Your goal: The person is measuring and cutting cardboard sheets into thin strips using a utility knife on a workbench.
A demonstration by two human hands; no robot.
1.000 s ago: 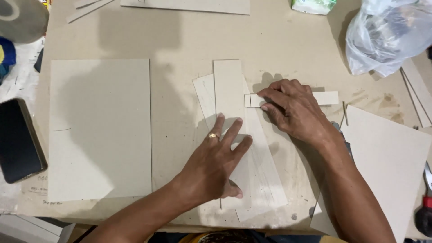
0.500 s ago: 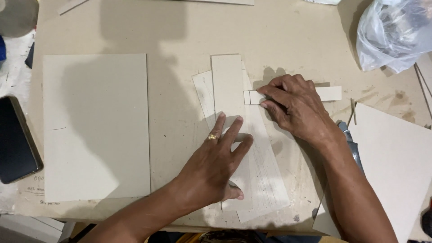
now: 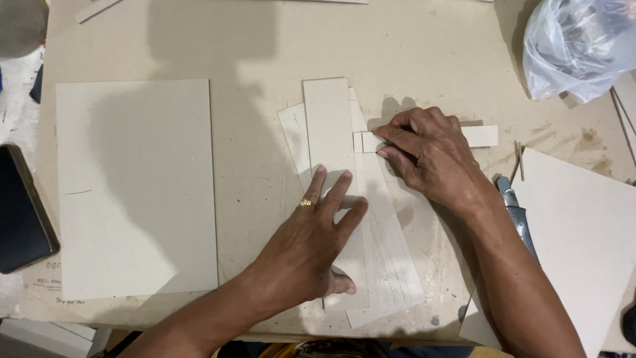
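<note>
Left hand: flat, fingers spread, palm down on stack of long grey card strips; gold ring on one finger; grasping nothing, only pressing.

Right hand: fingers together and curled low, fingertips pinning small narrow card strip laid crosswise; left end of that strip butted against right edge of topmost long strip; right end showing past the knuckles. Whether pinched or merely pressed: cannot tell.

Long strips: three or so, fanned slightly, overlapping, running from table centre toward near edge; topmost one upright in frame, lower ones angled right.

Work table: beige, stained and scuffed, bearing everything listed.

Large grey card sheet: flat, left of the strips, well apart from both hands.

Second card sheet: right side, tilted, partly under right forearm.

Utility knife: grey, just beside right wrist, lying at edge of second sheet.

Clear plastic bag: crumpled, far right corner.

Dark phone: left edge, partly cut off.
</note>
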